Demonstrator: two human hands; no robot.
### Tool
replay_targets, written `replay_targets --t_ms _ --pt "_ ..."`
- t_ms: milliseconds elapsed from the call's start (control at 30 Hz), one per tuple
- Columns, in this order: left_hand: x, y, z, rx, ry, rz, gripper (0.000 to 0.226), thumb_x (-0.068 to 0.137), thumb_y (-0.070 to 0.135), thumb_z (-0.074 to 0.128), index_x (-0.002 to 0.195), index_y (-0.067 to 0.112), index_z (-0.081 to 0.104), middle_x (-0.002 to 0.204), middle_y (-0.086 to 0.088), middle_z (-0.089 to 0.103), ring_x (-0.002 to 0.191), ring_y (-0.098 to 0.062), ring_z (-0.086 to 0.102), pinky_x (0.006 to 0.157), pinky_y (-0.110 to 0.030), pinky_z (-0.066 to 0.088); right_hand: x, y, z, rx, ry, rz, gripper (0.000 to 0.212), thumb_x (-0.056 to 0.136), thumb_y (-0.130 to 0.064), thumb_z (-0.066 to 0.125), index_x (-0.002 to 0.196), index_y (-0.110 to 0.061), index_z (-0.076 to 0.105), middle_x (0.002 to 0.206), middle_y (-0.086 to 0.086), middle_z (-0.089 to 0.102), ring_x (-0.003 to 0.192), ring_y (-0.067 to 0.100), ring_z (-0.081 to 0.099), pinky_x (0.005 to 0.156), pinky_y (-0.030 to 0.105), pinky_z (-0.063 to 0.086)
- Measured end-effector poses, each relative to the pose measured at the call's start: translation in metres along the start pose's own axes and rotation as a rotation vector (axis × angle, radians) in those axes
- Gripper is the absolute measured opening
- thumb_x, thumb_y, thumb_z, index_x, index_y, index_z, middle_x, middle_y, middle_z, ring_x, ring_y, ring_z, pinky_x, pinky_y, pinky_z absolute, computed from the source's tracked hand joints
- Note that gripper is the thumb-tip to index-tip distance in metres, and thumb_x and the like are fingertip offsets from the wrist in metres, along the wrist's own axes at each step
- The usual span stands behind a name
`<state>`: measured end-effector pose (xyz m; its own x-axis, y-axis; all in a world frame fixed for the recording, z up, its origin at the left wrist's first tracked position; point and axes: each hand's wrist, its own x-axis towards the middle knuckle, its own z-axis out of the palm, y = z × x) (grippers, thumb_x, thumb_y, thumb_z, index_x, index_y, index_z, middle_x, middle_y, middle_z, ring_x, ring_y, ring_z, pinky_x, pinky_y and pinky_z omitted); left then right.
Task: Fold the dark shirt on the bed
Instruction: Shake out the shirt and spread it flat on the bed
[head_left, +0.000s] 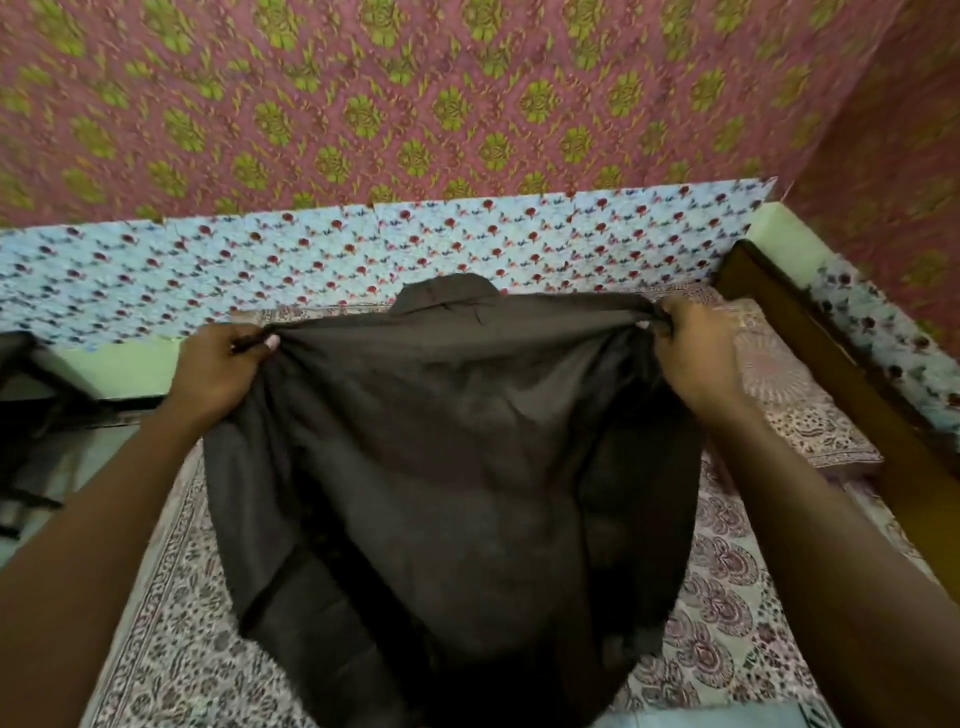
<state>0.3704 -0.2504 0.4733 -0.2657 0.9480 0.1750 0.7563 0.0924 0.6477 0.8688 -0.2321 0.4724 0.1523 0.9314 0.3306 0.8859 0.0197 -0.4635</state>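
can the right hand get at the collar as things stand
Probably not right away. The right hand is shut on the shirt at one shoulder, holding it up with the left hand. The collar lies uncovered between them, but reaching it means letting go first.

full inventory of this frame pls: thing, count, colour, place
dark brown fabric shirt: 1, dark brown, centre, held up by its shoulders over the bed, collar at the top
floral printed bedsheet: 1, pale with maroon print, under and beside the shirt
patterned pillow: 1, pale with maroon print, right, at the head of the bed
wooden bed frame: 1, dark brown, right edge
blue floral wall covering: 1, light blue with red flowers, low on the far wall
pink and green wall covering: 1, pink with green motifs, upper walls
dark object: 1, black, far left, too blurred to identify
left hand: 1, gripping the shirt's left shoulder
right hand: 1, gripping the shirt's right shoulder
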Motion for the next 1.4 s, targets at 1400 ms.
replay_targets --t_ms 1400 --pt "0.151 -0.219 0.496 0.429 -0.377 -0.152 0.033 0.072 0.017 0.054 0.100 0.013 0.073 0.113 -0.014 0.063 0.093 -0.038 0.064 0.093 -0.055 0.042 0.096 0.223 0.534 -0.345 -0.589 0.402 0.041 0.083 -0.006 0.061 0.118 -0.023 0.074 0.119 0.016 0.057 0.127 0.042 0.038 0.108 0.066 0.029"
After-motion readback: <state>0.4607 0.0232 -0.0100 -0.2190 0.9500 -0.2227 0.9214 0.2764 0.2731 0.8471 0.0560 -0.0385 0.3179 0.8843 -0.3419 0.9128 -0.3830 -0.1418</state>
